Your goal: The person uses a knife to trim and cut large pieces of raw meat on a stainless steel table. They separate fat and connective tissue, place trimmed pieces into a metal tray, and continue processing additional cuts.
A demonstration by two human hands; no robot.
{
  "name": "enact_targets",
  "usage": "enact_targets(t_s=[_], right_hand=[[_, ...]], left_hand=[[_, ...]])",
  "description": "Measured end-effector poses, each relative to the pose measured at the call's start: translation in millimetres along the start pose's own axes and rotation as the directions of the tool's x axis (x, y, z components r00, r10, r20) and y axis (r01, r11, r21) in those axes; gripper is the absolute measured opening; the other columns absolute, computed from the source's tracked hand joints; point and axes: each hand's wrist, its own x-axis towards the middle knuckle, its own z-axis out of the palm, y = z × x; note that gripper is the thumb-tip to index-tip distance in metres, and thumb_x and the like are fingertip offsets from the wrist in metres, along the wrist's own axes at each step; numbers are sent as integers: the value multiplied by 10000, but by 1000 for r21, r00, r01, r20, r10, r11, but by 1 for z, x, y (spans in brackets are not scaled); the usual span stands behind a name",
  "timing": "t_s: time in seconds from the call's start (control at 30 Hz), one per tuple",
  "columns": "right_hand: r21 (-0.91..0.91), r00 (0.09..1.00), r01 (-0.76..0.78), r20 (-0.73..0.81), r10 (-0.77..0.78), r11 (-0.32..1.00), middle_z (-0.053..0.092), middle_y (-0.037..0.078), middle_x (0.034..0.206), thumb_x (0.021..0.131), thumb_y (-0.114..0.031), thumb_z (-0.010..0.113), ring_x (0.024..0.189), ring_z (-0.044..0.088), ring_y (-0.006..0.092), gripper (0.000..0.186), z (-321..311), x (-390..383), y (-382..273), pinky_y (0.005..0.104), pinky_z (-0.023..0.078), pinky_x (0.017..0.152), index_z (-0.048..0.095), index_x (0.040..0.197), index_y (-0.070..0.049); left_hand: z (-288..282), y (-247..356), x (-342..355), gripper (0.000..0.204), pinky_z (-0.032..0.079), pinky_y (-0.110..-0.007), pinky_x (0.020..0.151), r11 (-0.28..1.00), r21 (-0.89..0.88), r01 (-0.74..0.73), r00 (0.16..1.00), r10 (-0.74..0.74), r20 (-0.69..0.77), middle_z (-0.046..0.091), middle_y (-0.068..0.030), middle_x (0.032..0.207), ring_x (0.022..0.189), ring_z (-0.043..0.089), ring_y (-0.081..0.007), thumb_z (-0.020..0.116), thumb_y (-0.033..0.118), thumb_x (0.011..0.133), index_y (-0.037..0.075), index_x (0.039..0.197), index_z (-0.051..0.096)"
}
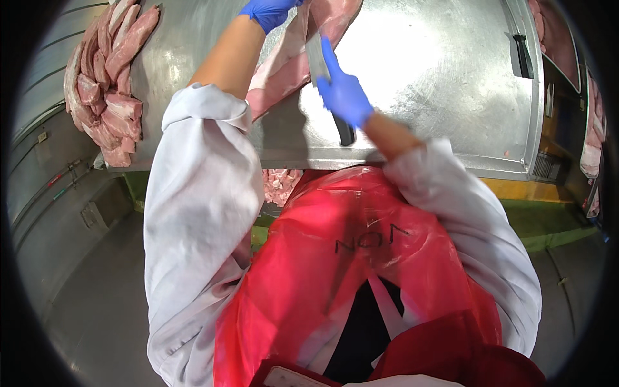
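A long pale-pink piece of meat [284, 77] lies slantwise on the metal table at the top middle. My right hand [346, 97], in a blue glove, is wrapped round a knife [316, 59] with its index finger stretched along the blade. The blade lies over the meat, pointing away from me, and the black handle end sticks out below the palm. My left hand [267, 11], also gloved in blue, is at the upper edge beside the far part of the meat. Its fingertips are cut off by the picture's edge.
A heap of long meat strips [106, 84] lies on the table's left end. A black-handled tool [522, 55] rests near the right edge. Trays of meat [560, 39] stand beyond on the right. Below the front edge, meat pieces [280, 186] show beside my red apron [361, 219].
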Motion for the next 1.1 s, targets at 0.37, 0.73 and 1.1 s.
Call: enact_targets(t_s=[0.37, 0.73, 1.1], right_hand=[[-28, 998, -8, 61, 9, 1000, 680, 158, 787, 958, -154, 480, 603, 666, 226, 791, 20, -8, 9, 368, 573, 598, 46, 1617, -212], [93, 992, -16, 123, 4, 996, 657, 113, 729, 958, -155, 494, 571, 641, 193, 790, 45, -30, 7, 340, 565, 576, 65, 1618, -216], [116, 985, 35, 167, -54, 993, 669, 179, 745, 962, -174, 495, 596, 666, 242, 786, 74, -50, 9, 379, 570, 601, 56, 1614, -160]], left_hand=[[-9, 19, -15, 143, 425, -318, 591, 986, -166, -3, 1000, 5, 13, 582, -59, 685, 633, 528, -159, 558, 90, 834, 34, 742, 651], [-17, 42, -34, 176, 413, -316, 569, 993, -117, 13, 995, -24, -96, 581, -62, 672, 619, 525, -158, 554, 115, 854, 23, 738, 650], [-26, 65, -56, 185, 427, -284, 601, 944, -310, -113, 992, 87, -95, 574, -49, 691, 633, 519, -137, 541, 113, 896, 41, 748, 626]])
